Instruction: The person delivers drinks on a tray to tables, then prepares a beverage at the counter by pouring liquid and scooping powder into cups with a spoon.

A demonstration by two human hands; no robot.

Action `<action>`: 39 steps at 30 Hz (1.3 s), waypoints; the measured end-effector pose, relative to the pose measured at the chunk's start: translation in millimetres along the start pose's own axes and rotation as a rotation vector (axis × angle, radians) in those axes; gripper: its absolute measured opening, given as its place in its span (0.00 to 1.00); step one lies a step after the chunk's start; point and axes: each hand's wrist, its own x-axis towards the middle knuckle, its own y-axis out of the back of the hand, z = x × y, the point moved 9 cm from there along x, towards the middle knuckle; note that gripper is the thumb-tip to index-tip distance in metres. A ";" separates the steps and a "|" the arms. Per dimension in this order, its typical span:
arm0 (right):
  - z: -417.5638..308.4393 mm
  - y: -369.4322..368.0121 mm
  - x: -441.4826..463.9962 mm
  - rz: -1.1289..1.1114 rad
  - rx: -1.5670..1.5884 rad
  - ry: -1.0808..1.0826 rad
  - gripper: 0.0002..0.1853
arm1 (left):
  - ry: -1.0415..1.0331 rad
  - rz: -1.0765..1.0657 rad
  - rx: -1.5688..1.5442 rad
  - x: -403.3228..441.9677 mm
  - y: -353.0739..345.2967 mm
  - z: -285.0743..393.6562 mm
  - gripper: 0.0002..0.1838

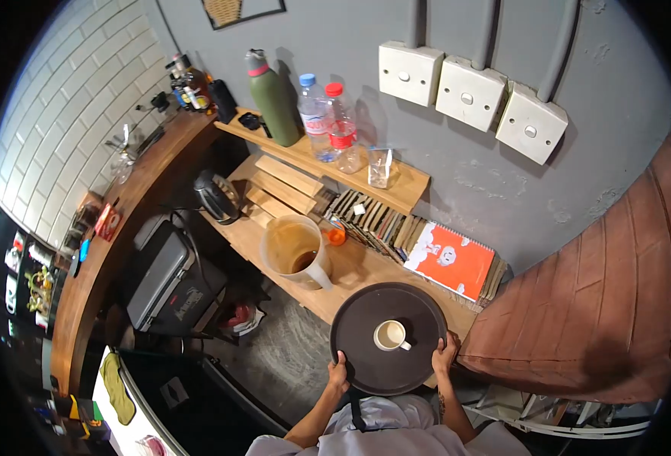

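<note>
Head view is showing us a dark round tray point(366, 368), and we are holding it by two opposite sides of its rim, near our body. Our left hand point(338, 374) is closing partly around the left edge, and our right hand point(444, 356) is gripping the right edge in the same way; the fingers under the tray are hiding, so we cannot tell how far they are reaching. One white cup point(389, 335) is standing upright on the tray, near its middle, and its handle is pointing towards our right hand. What is lying inside the cup, we cannot tell surely.

For doing this well, we should be carrying the tray level, with both hands lifting equally, because the cup is having no fence around it and could be sliding if one side is dipping. We should also be moving slowly, and be watching the wooden table point(358, 267) and the big jug point(273, 242) beyond the rim.

Counting now, we are seeing one tray, one cup, one jug, one black kettle point(215, 199), one green flask point(274, 102) and one orange notebook point(457, 262). Two clear plastic bottles are standing on the shelf point(405, 190), one wearing a blue cap point(308, 79) and one a red cap point(334, 90). Three white switch plates point(457, 83) are sitting on the wall point(487, 171).
</note>
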 end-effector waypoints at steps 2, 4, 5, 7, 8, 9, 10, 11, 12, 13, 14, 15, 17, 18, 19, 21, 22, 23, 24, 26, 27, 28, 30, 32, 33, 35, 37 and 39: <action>-3.6 -0.6 6.8 0.002 -0.053 0.092 0.18 | 0.025 -0.069 -0.047 25.4 -1.3 -13.3 0.34; 1.5 -4.0 10.0 -0.021 -0.049 0.050 0.18 | 0.044 -0.120 -0.047 35.8 -8.6 -15.2 0.39; -0.1 -3.9 12.9 -0.009 -0.033 0.067 0.19 | 0.077 -0.054 -0.015 40.7 -5.6 -19.3 0.40; 2.6 -2.0 15.9 0.011 -0.024 0.074 0.21 | 0.117 0.005 0.028 32.4 -17.4 -8.5 0.41; 3.9 -3.2 16.1 0.006 0.003 0.059 0.22 | 0.132 0.024 0.041 29.5 -21.4 -3.2 0.42; 3.6 -5.6 14.7 0.000 0.033 0.044 0.23 | 0.145 0.046 0.053 28.2 -20.1 -1.0 0.43; -3.5 -5.4 14.2 0.001 0.034 0.036 0.23 | 0.146 0.048 0.061 37.7 -15.5 -6.1 0.43; -11.8 -0.2 13.7 0.033 0.026 0.047 0.25 | 0.116 0.020 0.060 49.6 -15.7 -8.6 0.44; -29.2 8.8 14.5 0.065 0.018 0.059 0.27 | 0.085 -0.009 0.057 59.6 -14.9 -10.3 0.46; -60.5 19.5 14.7 0.061 -0.120 0.117 0.29 | 0.061 -0.068 0.089 62.3 -19.3 -7.0 0.48; -66.2 24.7 11.4 0.057 -0.119 0.117 0.29 | 0.062 -0.064 0.089 60.7 -21.1 -5.0 0.48; -73.6 16.3 7.9 -0.060 -0.189 0.164 0.29 | 0.099 -0.021 0.091 55.9 -21.2 -4.6 0.48; -90.1 -1.4 -1.4 -0.197 -0.076 0.367 0.27 | 0.155 0.043 0.106 38.6 -24.1 4.1 0.51; -89.1 -8.3 -6.0 -0.207 -0.073 0.370 0.27 | 0.156 0.052 0.101 47.3 -15.9 -3.9 0.51; -73.4 -30.6 -11.7 -0.418 0.103 0.169 0.24 | 0.146 0.025 0.128 60.1 -12.5 -9.9 0.52; -70.0 -58.7 -19.9 -0.546 0.361 0.074 0.10 | 0.130 -0.033 0.156 57.4 -10.1 -5.5 0.55; -68.1 -66.2 -20.9 -0.564 0.363 0.087 0.10 | 0.124 -0.020 0.138 44.8 -10.4 6.0 0.55; -61.9 -73.5 -20.5 -0.596 0.402 0.036 0.08 | 0.130 -0.049 0.233 30.0 -13.2 18.6 0.51; -56.4 -81.4 -20.3 -0.630 0.440 -0.016 0.07 | 0.138 -0.075 0.328 21.6 -11.3 24.8 0.48; -56.8 -89.0 -20.3 -0.640 0.459 -0.032 0.07 | 0.077 -0.132 0.220 39.4 11.0 10.4 0.39; -56.0 -89.7 -22.8 -0.685 0.476 -0.115 0.05 | 0.063 -0.142 0.241 39.4 21.1 9.4 0.37; -56.6 -91.2 -26.1 -0.732 0.488 -0.198 0.04 | 0.049 -0.150 0.260 39.9 31.5 9.2 0.34; -65.9 -95.4 -32.5 -0.729 0.396 -0.145 0.07 | 0.019 -0.115 0.231 28.0 53.2 17.7 0.32; -93.4 -92.1 -36.3 -0.707 0.312 0.025 0.10 | 0.008 -0.164 0.195 11.7 71.5 25.5 0.28; -125.7 -86.1 -40.9 -0.724 0.260 0.090 0.13 | -0.010 -0.136 0.152 3.4 84.6 31.5 0.28; -179.6 -97.2 -57.4 -0.848 0.226 0.283 0.13 | -0.060 -0.196 0.136 -19.3 99.3 45.6 0.27; -249.3 -105.6 -96.9 -1.040 0.178 0.541 0.14 | -0.189 -0.181 0.127 -56.4 120.8 68.5 0.30; -304.8 -128.2 -146.2 -1.238 0.218 0.650 0.14 | -0.330 -0.149 0.126 -104.9 144.9 100.5 0.33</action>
